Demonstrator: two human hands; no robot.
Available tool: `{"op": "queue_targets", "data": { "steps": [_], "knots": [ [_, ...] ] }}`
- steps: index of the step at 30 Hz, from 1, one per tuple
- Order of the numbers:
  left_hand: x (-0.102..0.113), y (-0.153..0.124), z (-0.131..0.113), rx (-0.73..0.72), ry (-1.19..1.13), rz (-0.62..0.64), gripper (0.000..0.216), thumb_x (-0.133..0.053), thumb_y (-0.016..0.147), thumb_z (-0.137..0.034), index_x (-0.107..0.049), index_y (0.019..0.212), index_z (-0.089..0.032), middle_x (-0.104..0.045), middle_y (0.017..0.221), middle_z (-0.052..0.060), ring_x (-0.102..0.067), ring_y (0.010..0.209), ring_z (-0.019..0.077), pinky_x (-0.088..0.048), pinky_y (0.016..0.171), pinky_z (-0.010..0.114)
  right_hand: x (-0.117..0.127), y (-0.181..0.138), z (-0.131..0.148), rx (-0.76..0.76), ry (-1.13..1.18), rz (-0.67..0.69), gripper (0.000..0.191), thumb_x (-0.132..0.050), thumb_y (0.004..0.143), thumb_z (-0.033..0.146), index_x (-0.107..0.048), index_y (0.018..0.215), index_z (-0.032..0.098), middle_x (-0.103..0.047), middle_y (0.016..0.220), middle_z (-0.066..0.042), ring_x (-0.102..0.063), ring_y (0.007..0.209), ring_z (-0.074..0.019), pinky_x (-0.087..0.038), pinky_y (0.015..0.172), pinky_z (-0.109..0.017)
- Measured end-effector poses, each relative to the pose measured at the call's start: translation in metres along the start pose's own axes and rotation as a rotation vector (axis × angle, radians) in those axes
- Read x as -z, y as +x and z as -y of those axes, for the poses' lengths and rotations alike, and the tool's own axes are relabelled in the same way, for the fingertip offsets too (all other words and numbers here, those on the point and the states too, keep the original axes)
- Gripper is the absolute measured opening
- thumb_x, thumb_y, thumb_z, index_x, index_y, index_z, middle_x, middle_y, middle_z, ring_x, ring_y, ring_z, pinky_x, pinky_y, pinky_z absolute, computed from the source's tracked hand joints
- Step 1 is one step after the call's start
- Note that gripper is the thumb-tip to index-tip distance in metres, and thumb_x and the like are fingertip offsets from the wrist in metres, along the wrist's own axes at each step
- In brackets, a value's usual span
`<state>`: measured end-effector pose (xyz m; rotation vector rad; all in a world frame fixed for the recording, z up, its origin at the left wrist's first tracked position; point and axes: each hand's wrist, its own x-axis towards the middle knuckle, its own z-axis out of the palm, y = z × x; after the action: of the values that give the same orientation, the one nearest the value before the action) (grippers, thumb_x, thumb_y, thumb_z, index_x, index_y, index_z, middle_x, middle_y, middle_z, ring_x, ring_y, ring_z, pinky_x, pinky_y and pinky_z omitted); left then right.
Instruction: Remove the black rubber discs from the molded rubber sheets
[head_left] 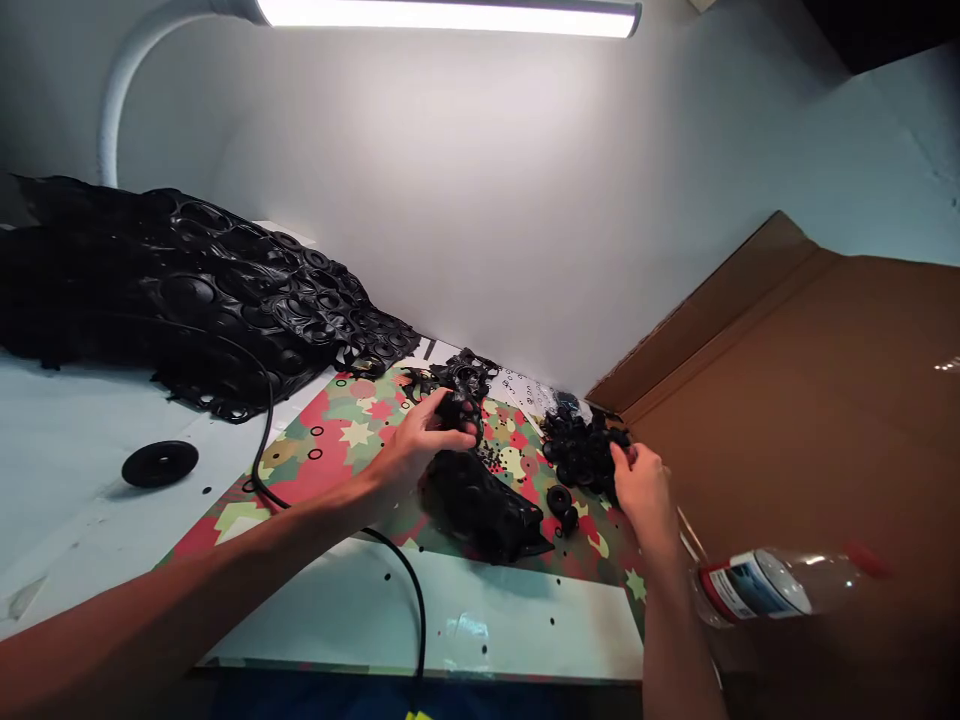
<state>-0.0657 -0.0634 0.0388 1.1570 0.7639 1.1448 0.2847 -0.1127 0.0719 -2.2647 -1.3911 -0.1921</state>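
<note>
My left hand [424,440] reaches forward over a star-patterned mat [330,440] and its fingers are closed on a piece of black moulded rubber [459,408]. Below that hand lies a dark lump of black rubber sheet [480,510]. My right hand [641,490] rests at the near edge of a pile of small black rubber rings [581,450], fingers curled onto the rings; what they pinch is not clear. Two loose rings [562,505] lie between the hands on the mat.
A big stack of black moulded sheets [187,290] covers the back left. A black disc [160,463] and a black cable [262,440] lie on the white table. A brown cardboard box [810,400] stands right, a plastic bottle [772,585] beside it. A lamp [450,15] hangs overhead.
</note>
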Motion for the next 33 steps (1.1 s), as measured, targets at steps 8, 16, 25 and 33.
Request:
{"op": "queue_targets", "data": {
  "steps": [8, 16, 25, 33],
  "knots": [
    [-0.006, -0.004, 0.017, -0.008, -0.039, 0.119, 0.07, -0.099, 0.069, -0.036, -0.065, 0.129, -0.023, -0.078, 0.125, 0.013, -0.075, 0.12, 0.0324, -0.06, 0.103, 0.047, -0.002, -0.032, 0.002, 0.066, 0.206, -0.008, 0.056, -0.052, 0.102, 0.071, -0.065, 0.082, 0.02, -0.068, 0.07, -0.008, -0.055, 0.061, -0.0206, -0.04, 0.06, -0.032],
    [-0.006, -0.003, 0.013, 0.019, -0.048, 0.058, 0.069, -0.102, 0.067, -0.035, -0.067, 0.124, -0.019, -0.08, 0.119, 0.012, -0.076, 0.12, 0.0306, -0.06, 0.108, 0.047, -0.013, 0.002, 0.001, 0.004, -0.042, 0.048, 0.035, -0.053, 0.106, 0.037, -0.076, 0.094, 0.014, -0.076, 0.083, -0.016, -0.067, 0.072, -0.0258, -0.041, 0.065, -0.033],
    [-0.006, 0.0, 0.014, 0.013, -0.083, 0.119, 0.066, -0.1, 0.071, -0.034, -0.065, 0.124, -0.02, -0.083, 0.114, 0.013, -0.081, 0.109, 0.0295, -0.062, 0.101, 0.049, -0.008, 0.02, -0.029, 0.051, -0.203, 0.131, 0.045, -0.053, 0.105, 0.025, -0.07, 0.146, 0.016, -0.081, 0.117, -0.021, -0.076, 0.102, -0.0347, -0.048, 0.082, -0.038],
    [-0.006, -0.007, 0.017, -0.087, 0.102, 0.125, 0.083, -0.101, 0.068, -0.037, -0.064, 0.141, -0.022, -0.078, 0.129, 0.019, -0.072, 0.129, 0.0388, -0.054, 0.113, 0.057, 0.022, 0.029, -0.039, 0.012, -0.147, 0.1, 0.041, -0.057, 0.1, 0.029, -0.077, 0.132, 0.014, -0.082, 0.11, -0.021, -0.074, 0.091, -0.0339, -0.047, 0.073, -0.038]
  ]
}}
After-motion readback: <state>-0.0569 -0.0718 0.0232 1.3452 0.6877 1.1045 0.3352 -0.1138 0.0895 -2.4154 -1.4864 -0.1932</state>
